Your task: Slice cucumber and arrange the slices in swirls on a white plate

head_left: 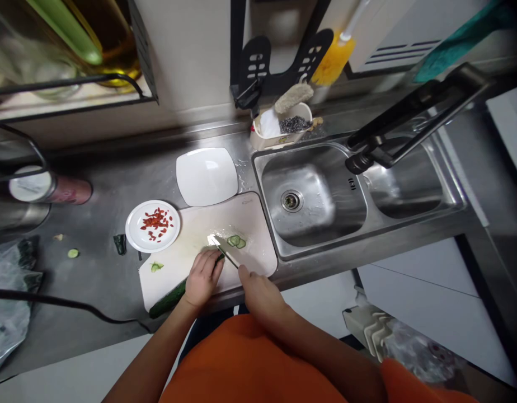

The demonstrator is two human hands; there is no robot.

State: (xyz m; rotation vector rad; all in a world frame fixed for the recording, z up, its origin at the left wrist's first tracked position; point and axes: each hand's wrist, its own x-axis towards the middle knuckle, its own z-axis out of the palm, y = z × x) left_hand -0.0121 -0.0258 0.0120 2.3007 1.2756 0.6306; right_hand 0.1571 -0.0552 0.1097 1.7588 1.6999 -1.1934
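A long dark green cucumber (168,299) lies slantwise across the white cutting board (254,215). My left hand (203,274) presses over its far end, fingers closed around it. In my right hand (261,294) is the handle of a kitchen knife (227,250), its blade against the cucumber's end beside my left fingertips. Several thin cucumber slices (236,241) lie on the board just past the blade. A small pile of pale green cucumber scraps (156,267) rests near the board's left edge.
A round white plate (135,240) with red dried berries overlaps the board's left corner. Behind the board stands a square white dish (206,176). The steel double sink (317,207) and black faucet (376,151) are on the right. A plastic bag (9,296) and a canister (52,186) occupy the left counter.
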